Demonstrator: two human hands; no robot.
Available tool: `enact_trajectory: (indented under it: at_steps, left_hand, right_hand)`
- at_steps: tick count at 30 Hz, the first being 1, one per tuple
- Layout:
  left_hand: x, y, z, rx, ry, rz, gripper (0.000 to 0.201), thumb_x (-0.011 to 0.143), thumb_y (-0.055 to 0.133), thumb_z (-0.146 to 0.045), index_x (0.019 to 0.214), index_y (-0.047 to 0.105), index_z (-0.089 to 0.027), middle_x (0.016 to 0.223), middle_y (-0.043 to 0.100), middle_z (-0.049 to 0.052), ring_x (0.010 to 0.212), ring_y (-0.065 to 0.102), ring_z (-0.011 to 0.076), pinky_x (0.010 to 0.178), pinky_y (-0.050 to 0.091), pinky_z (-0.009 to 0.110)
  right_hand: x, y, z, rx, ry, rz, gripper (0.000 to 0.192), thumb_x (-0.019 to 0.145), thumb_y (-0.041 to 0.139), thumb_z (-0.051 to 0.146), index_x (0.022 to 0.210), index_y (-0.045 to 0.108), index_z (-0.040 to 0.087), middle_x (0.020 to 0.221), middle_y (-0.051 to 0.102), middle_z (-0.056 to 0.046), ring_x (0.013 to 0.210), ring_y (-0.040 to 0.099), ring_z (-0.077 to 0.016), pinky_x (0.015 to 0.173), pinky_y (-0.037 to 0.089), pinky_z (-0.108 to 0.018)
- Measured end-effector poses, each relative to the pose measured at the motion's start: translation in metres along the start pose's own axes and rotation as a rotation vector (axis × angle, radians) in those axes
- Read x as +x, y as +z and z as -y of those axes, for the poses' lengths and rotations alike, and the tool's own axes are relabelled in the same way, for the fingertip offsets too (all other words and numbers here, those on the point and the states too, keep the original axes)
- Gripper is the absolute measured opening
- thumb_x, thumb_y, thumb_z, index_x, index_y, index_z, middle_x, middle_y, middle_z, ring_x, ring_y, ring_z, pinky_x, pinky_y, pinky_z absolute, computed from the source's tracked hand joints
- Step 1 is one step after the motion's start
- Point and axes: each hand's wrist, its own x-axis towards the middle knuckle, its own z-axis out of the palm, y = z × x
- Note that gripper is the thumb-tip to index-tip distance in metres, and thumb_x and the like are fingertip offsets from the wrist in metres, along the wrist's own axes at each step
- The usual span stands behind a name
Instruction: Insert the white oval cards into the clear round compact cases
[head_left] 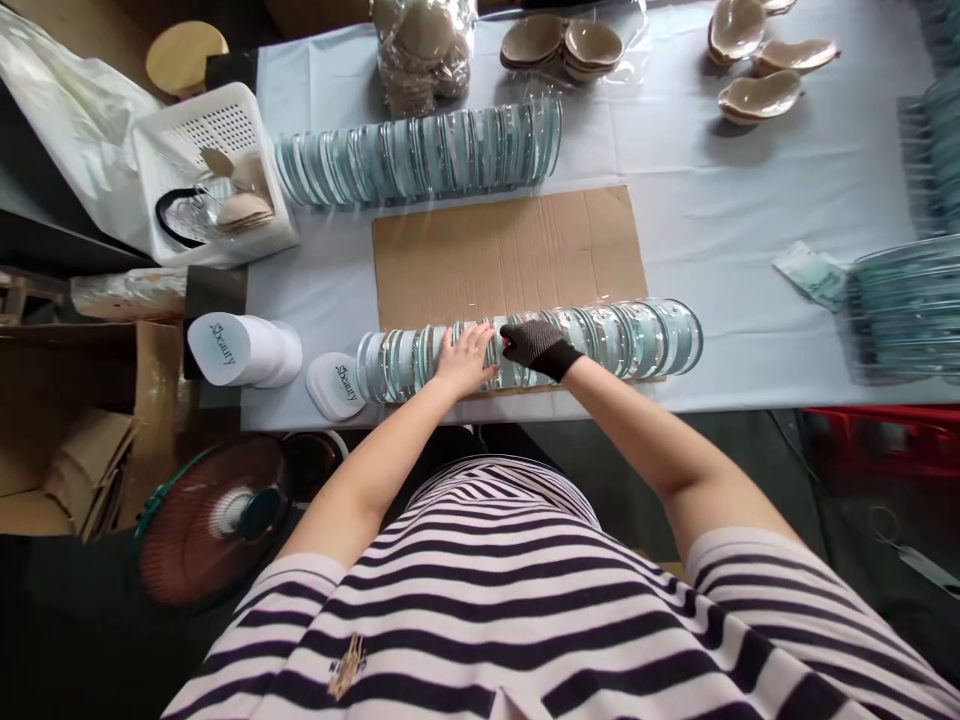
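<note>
My bare left hand (466,362) lies on a long row of clear, rounded plastic packs (637,338) with pale blue-green edges, its fingers spread. Close beside it, my right hand (536,345), in a dark patterned glove, is closed over the same row. Its fingertips are curled together, and what they pinch, if anything, is too small to make out. Under and behind the row lies a flat brown cardboard sheet (510,250). Left of the row's end is a white card (334,388) with green lettering, next to a stack of similar cards (244,348).
A second row of packs (420,155) lies behind the cardboard. Beige bra-cup-like pieces (761,95) sit at the back. A white basket (217,175) stands left, more packs (904,310) right. Below the table's left end is a fan (217,520).
</note>
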Motion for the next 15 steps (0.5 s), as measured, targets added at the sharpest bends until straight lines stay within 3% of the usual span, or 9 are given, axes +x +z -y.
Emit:
enact_trajectory:
  at_steps: [5, 9, 12, 15]
  left_hand:
    - [0.000, -0.001, 0.001, 0.016, 0.002, -0.002, 0.065, 0.092, 0.051, -0.047, 0.150, 0.034, -0.025, 0.161, 0.030, 0.007, 0.150, 0.023, 0.0272, 0.123, 0.005, 0.055]
    - [0.000, 0.001, 0.001, 0.012, 0.013, -0.012, 0.065, 0.091, 0.051, -0.047, 0.150, 0.033, -0.026, 0.161, 0.031, 0.007, 0.149, 0.023, 0.0274, 0.123, 0.005, 0.054]
    - [0.000, 0.001, 0.003, 0.013, 0.015, 0.001, 0.067, 0.091, 0.051, -0.048, 0.152, 0.031, -0.028, 0.161, 0.030, 0.006, 0.151, 0.020, 0.0287, 0.123, 0.004, 0.054]
    - [-0.003, -0.001, 0.004, 0.024, 0.010, 0.014, 0.070, 0.091, 0.051, -0.049, 0.154, 0.028, -0.029, 0.162, 0.027, 0.006, 0.152, 0.016, 0.0295, 0.123, 0.003, 0.055]
  right_hand:
    - [-0.057, 0.078, 0.018, 0.045, 0.095, 0.016, 0.037, 0.094, 0.043, 0.037, 0.116, 0.068, 0.021, 0.105, 0.074, -0.013, 0.094, 0.068, -0.0263, 0.072, 0.042, -0.030]
    - [-0.059, 0.132, 0.019, 0.088, 0.137, 0.075, 0.039, 0.096, 0.040, 0.035, 0.123, 0.066, 0.022, 0.116, 0.071, -0.014, 0.103, 0.067, -0.0267, 0.077, 0.044, -0.032]
    - [-0.054, 0.154, 0.019, 0.094, 0.210, 0.092, 0.043, 0.099, 0.035, 0.037, 0.127, 0.065, 0.022, 0.120, 0.069, -0.016, 0.104, 0.067, -0.0277, 0.079, 0.044, -0.033]
    - [-0.064, 0.153, 0.019, 0.119, 0.211, 0.014, 0.046, 0.100, 0.033, 0.040, 0.127, 0.065, 0.023, 0.121, 0.069, -0.014, 0.104, 0.066, -0.0271, 0.082, 0.045, -0.032]
